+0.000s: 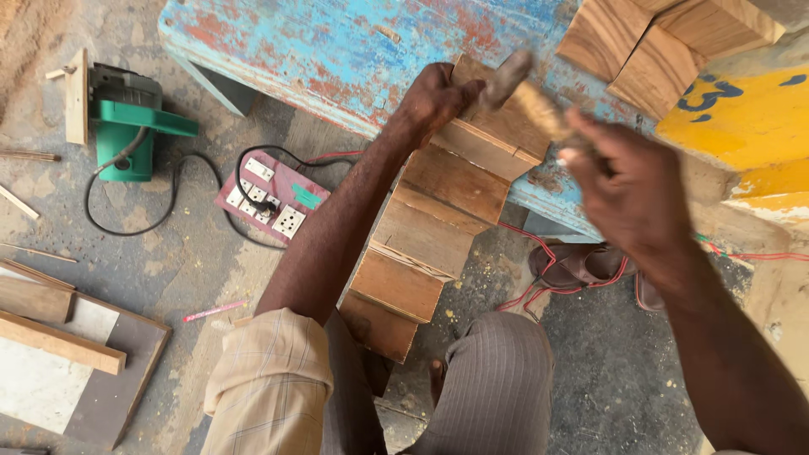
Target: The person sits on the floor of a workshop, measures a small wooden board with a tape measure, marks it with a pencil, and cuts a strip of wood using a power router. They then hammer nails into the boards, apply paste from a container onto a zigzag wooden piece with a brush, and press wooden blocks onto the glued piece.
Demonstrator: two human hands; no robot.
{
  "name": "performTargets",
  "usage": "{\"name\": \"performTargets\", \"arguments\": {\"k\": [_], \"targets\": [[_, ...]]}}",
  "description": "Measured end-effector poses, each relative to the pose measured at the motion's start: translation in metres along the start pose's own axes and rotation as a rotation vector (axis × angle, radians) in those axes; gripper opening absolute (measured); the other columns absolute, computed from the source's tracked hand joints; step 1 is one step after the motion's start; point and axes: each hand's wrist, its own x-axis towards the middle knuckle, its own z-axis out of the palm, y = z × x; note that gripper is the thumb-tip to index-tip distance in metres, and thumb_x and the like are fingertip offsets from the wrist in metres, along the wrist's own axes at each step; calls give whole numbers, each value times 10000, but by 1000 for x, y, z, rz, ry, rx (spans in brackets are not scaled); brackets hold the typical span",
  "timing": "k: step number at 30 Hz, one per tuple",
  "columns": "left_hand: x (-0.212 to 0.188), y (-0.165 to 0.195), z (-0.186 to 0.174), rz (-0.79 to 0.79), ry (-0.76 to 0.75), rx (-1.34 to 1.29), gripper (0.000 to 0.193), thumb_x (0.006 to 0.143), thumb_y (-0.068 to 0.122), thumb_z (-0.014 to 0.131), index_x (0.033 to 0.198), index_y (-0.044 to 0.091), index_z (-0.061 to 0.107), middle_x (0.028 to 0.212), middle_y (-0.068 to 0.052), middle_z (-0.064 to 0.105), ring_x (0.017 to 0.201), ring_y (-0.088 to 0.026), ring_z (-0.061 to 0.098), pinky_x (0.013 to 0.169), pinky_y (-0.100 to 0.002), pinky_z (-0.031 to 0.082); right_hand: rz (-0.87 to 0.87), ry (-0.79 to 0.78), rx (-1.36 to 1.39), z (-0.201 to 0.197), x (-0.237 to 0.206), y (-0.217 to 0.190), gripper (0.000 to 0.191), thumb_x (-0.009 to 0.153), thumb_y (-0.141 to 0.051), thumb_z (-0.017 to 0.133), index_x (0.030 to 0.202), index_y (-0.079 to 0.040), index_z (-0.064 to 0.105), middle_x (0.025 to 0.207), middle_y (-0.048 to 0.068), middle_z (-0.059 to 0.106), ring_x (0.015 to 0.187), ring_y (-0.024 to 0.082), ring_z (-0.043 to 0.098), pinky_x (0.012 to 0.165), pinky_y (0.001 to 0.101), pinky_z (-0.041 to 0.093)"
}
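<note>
The counter [337,50] is chipped sky-blue with rusty red patches. The stepped wooden piece [438,219] is warm brown with streaked grain. The circular saw [126,126] is green, the socket board [271,200] maroon with white sockets, the trousers [493,388] grey pinstriped, the sleeve [270,379] beige checked.

On the dusty floor lie a green power saw [126,126], its black cord [168,215] plugged into a red socket board [274,198], a pink pencil [215,311], sandals [590,265] and wood offcuts [59,341].
</note>
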Motion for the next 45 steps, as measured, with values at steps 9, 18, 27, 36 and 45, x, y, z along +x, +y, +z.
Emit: {"name": "performTargets", "arguments": {"k": [9,18,27,36,45], "targets": [[6,-11,-2,54,6,28,204,918,182,725,911,-18,768,737,-8,678,638,-109,572,542,-335,473,-47,28,-10,2,4,-7,380,1037,-69,712,1407,-1,654,1177,130,747,903,92,645,787,256,538],[9,-9,1,45,-21,-21,278,923,257,756,986,-13,765,797,-18,687,677,-121,544,578,-324,467,38,57,113,5,-5,16,363,1070,-92,671,1417,9,642,1168,115,740,989,114,663,859,291,559],[7,-6,-1,-1,-23,-46,251,897,244,749,909,-7,759,733,-28,726,618,-122,631,568,-330,536,-252,224,12,-1,0,8,294,1098,-17,642,1387,19,604,1265,177,683,1137,234,682,1002,318,554],[11,-17,-4,-44,38,34,239,904,221,752,885,-15,726,685,-26,677,585,-125,602,540,-325,523,-156,238,-5,5,-11,23,328,1124,-18,649,1451,-21,618,1206,129,717,957,153,700,882,270,578],[6,-6,0,-71,38,50,229,894,273,733,875,45,711,656,-27,719,549,-128,670,540,-304,577,137,243,220,6,-8,11,317,1080,-82,633,1392,-37,656,1020,146,686,856,131,599,800,270,531]]}}
